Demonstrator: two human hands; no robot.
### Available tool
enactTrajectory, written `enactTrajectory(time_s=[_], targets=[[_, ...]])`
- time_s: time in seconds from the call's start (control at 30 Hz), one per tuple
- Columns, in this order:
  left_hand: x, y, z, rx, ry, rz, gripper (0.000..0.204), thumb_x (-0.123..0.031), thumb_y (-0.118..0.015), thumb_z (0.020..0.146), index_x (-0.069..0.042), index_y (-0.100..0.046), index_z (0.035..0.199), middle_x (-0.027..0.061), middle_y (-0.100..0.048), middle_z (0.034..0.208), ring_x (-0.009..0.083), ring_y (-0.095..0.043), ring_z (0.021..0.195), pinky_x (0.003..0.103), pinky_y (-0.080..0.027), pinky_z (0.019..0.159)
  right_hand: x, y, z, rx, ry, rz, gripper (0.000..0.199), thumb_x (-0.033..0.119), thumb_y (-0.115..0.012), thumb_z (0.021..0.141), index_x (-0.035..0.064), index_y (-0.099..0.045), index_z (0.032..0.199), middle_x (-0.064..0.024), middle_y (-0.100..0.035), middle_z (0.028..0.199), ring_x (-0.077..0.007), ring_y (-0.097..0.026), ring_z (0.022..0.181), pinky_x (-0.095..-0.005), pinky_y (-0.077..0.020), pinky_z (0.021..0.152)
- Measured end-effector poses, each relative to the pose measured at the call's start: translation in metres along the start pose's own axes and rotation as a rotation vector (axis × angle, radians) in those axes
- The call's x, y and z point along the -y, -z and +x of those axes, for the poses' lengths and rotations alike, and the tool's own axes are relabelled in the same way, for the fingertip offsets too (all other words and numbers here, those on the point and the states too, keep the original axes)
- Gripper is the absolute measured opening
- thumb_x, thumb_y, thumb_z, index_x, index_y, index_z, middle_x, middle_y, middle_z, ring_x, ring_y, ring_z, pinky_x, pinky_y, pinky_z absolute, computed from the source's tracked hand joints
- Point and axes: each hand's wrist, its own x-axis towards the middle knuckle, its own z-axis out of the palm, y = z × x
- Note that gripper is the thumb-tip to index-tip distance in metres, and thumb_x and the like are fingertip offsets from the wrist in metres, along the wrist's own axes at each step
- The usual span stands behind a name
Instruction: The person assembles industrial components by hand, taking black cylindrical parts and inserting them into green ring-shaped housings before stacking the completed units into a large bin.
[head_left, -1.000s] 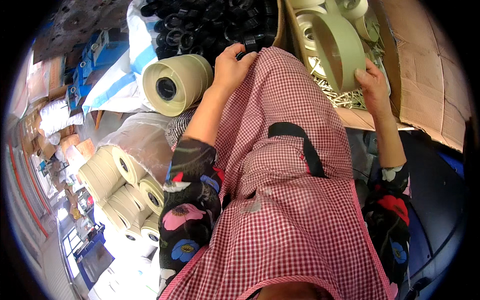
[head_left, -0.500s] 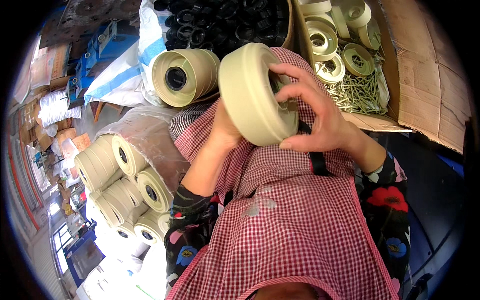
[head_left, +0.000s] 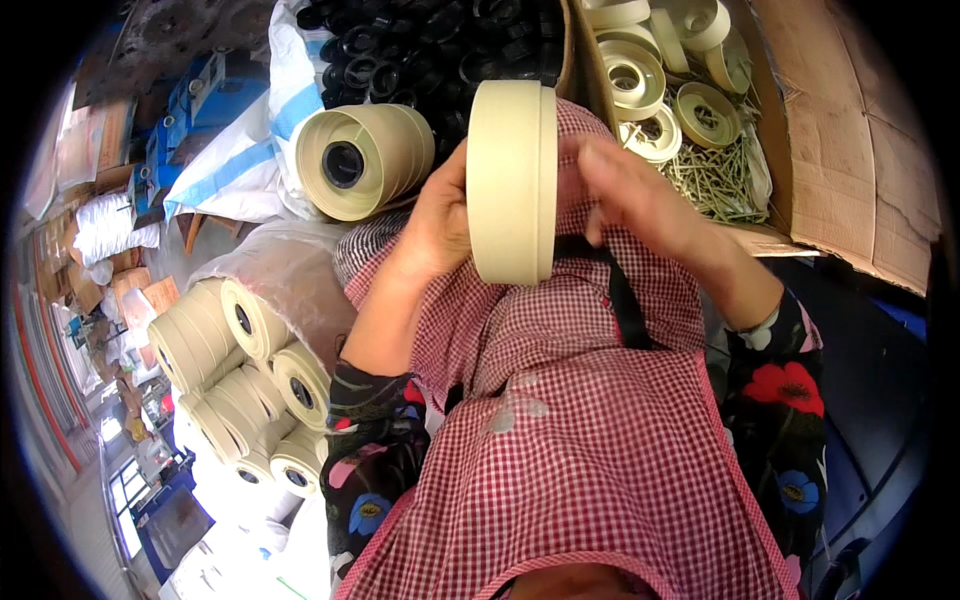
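Observation:
A wide cream roll of tape stands on edge above my lap, its flat rim turned toward me. My left hand grips it from the left side. My right hand is at its right face, fingers blurred and apart, touching or just off the roll. A red checked apron covers my lap beneath.
A fat cream roll with a black core lies left of the hands. Black rings fill a sack behind. A cardboard box at right holds small cream rolls and screws. More cream rolls are bagged at lower left.
Both hands reached forward a second ago; then they brought up the cream roll. It has since turned from showing its face to standing edge-on, and the right hand has loosened off it.

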Motion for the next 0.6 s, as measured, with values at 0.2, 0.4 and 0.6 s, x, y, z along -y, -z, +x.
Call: enactTrajectory(time_s=[0.2,0.4,0.6], targets=[[0.012,0.034,0.004,-0.028,-0.048,-0.062,0.046,-0.012,-0.064,0.083,-0.001,-0.046,0.125,0.0079,-0.055,0.12,0.0164,-0.054,0.106,0.03,-0.045,0.09,0.006,0.0,0.002,-0.022,0.285,-0.363,0.027,0.026,-0.057,0.089,0.0005,-0.062,0.084,-0.0055,-0.06,0.071,-0.0112,-0.055,0.063,-0.0242,-0.0454,0.058],[-0.016,0.111,-0.003,-0.327,-0.404,0.613,0.054,-0.014,-0.063,0.083,-0.004,-0.041,0.131,0.0083,-0.047,0.13,0.0176,-0.048,0.116,0.031,-0.043,0.096,-0.069,0.14,0.067,-0.614,0.316,-0.746,0.03,0.029,-0.059,0.085,0.0027,-0.062,0.099,-0.0102,-0.064,0.086,-0.0186,-0.06,0.079,-0.0288,-0.0464,0.072],[0.008,0.15,0.005,-0.602,0.27,1.319,0.058,-0.032,-0.061,0.082,0.0,-0.042,0.127,0.0236,-0.051,0.119,0.0343,-0.052,0.108,0.038,-0.043,0.089,-0.183,0.292,0.042,-0.631,-0.606,-1.477,0.06,0.045,-0.054,0.083,0.0082,-0.043,0.128,-0.0124,-0.047,0.131,-0.0309,-0.04,0.124,-0.0432,-0.035,0.1]])
